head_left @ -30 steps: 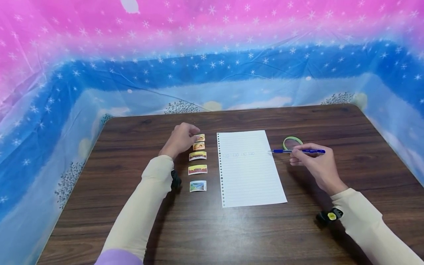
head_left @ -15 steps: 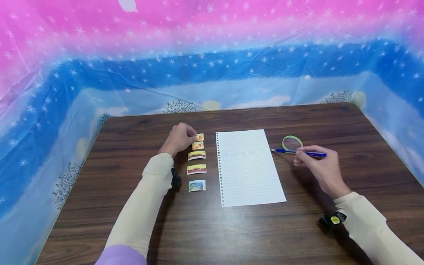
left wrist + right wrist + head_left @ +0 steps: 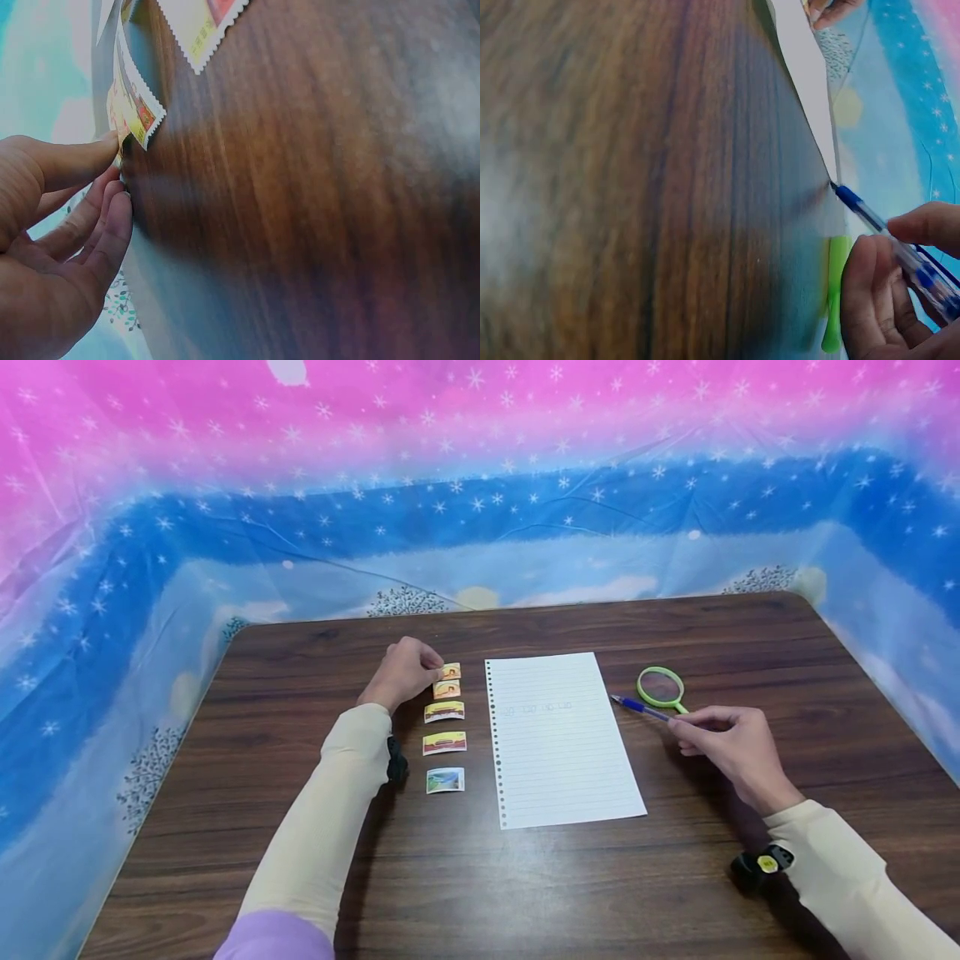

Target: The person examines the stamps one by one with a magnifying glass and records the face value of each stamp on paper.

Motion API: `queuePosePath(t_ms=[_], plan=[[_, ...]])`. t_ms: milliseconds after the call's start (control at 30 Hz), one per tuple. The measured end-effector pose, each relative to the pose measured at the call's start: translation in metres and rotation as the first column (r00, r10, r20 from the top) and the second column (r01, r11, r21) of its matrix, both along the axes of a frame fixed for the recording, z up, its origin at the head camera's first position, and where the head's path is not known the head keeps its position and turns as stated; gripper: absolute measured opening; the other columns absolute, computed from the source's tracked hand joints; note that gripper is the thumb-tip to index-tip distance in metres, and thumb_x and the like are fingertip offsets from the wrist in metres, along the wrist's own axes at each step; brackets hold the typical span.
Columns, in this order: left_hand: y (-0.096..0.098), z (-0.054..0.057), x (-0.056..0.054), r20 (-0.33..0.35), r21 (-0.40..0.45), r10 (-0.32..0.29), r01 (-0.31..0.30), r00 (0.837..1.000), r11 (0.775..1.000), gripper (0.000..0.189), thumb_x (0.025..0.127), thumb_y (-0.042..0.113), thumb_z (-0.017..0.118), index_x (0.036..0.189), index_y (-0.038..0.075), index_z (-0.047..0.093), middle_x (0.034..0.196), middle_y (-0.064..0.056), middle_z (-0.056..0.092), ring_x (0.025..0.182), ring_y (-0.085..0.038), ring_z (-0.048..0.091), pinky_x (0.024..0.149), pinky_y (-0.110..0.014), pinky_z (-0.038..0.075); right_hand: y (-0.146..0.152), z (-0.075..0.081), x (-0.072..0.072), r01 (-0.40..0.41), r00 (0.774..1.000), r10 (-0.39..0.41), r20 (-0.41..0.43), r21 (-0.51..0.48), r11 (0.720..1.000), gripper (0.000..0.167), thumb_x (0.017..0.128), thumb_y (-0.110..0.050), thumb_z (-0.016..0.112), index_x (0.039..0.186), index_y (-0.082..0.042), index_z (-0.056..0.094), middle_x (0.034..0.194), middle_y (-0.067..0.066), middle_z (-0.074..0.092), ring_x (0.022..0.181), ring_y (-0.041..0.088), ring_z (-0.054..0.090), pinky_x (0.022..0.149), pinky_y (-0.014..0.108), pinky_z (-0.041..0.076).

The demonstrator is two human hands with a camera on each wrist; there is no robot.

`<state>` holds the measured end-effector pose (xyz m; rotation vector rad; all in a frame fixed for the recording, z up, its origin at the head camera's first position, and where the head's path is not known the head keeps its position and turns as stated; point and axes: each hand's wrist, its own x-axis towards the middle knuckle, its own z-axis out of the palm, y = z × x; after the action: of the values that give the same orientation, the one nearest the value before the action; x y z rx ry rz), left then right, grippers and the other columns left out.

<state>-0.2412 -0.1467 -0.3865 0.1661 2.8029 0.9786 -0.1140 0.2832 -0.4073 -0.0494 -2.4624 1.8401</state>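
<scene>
In the head view my left hand (image 3: 403,672) is at the far end of a column of postage stamps. Its thumb and fingertips pinch the left edge of the farthest stamp (image 3: 451,671), whose perforated edge shows in the left wrist view. Just nearer lies a similar orange-yellow stamp (image 3: 447,689). My right hand (image 3: 738,747) holds a blue ballpoint pen (image 3: 637,705) between thumb and fingers, its tip pointing left near the right edge of a lined sheet of paper (image 3: 566,760). Faint handwritten digits stand in a row on the sheet.
A green-rimmed magnifying glass (image 3: 661,687) lies behind the pen, its handle running toward my right hand. Two yellow-and-red stamps (image 3: 445,742) and a blue-green landscape stamp (image 3: 446,780) continue the column on the brown wooden table (image 3: 555,893). A patterned cloth (image 3: 480,510) hangs around the table.
My right hand has drawn back toward me and slightly right with the pen, now tilted, uncovering more of the magnifying glass. The left hand stays at the farthest stamp.
</scene>
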Motion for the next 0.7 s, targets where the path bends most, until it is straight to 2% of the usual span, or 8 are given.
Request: queuePosePath(t_ms=[100, 200, 367, 600, 700], plan=[[0.0, 0.001, 0.0, -0.001, 0.002, 0.001, -0.001, 1.0, 1.0, 0.018, 0.099, 0.009, 0.067, 0.113, 0.0, 0.074, 0.109, -0.015, 0.069, 0.098, -0.029, 0.065, 0.09, -0.045, 0.053, 0.001, 0.0, 0.001, -0.009, 0.999, 0.004, 0.032, 0.167, 0.986, 0.029, 0.091, -0.017, 0.078, 0.102, 0.01, 0.075, 0.084, 0.001, 0.075, 0.067, 0.018, 0.072, 0.062, 0.03, 0.06], [0.0, 0.001, 0.0, -0.002, 0.005, 0.001, -0.001, 1.0, 1.0, 0.018, 0.098, 0.009, 0.067, 0.112, 0.0, 0.074, 0.108, -0.015, 0.069, 0.097, -0.029, 0.065, 0.09, -0.045, 0.053, 0.0, -0.001, 0.001, -0.032, 0.998, 0.017, 0.058, 0.274, 0.961, 0.027, 0.091, -0.021, 0.078, 0.098, 0.005, 0.077, 0.085, 0.007, 0.075, 0.065, 0.019, 0.071, 0.059, 0.031, 0.059], [0.001, 0.002, 0.001, 0.002, 0.01, 0.007, -0.007, 1.0, 1.0, 0.018, 0.099, 0.008, 0.066, 0.113, 0.0, 0.074, 0.108, -0.016, 0.069, 0.097, -0.029, 0.065, 0.089, -0.045, 0.053, -0.004, -0.001, 0.001, -0.099, 0.991, 0.061, 0.117, 0.352, 0.931, 0.025, 0.09, -0.022, 0.078, 0.092, 0.002, 0.076, 0.077, 0.011, 0.073, 0.063, 0.018, 0.07, 0.054, 0.031, 0.056], [0.002, 0.003, 0.001, 0.022, 0.02, 0.027, -0.028, 0.999, 0.999, 0.019, 0.099, 0.009, 0.066, 0.114, 0.001, 0.073, 0.109, -0.015, 0.068, 0.097, -0.029, 0.063, 0.091, -0.045, 0.053, -0.01, 0.001, 0.0, -0.122, 0.992, 0.08, 0.102, 0.516, 0.848, 0.019, 0.088, -0.025, 0.08, 0.083, -0.007, 0.079, 0.067, 0.001, 0.067, 0.058, 0.017, 0.058, 0.05, 0.03, 0.045], [0.002, 0.002, 0.002, 0.026, 0.02, 0.031, -0.032, 0.999, 0.999, 0.019, 0.099, 0.009, 0.066, 0.114, 0.0, 0.073, 0.11, -0.015, 0.068, 0.097, -0.029, 0.063, 0.091, -0.045, 0.053, -0.012, 0.002, -0.001, -0.148, 0.988, 0.097, 0.124, 0.52, 0.841, 0.02, 0.089, -0.026, 0.08, 0.082, -0.008, 0.078, 0.064, 0.001, 0.066, 0.056, 0.018, 0.059, 0.05, 0.031, 0.046]])
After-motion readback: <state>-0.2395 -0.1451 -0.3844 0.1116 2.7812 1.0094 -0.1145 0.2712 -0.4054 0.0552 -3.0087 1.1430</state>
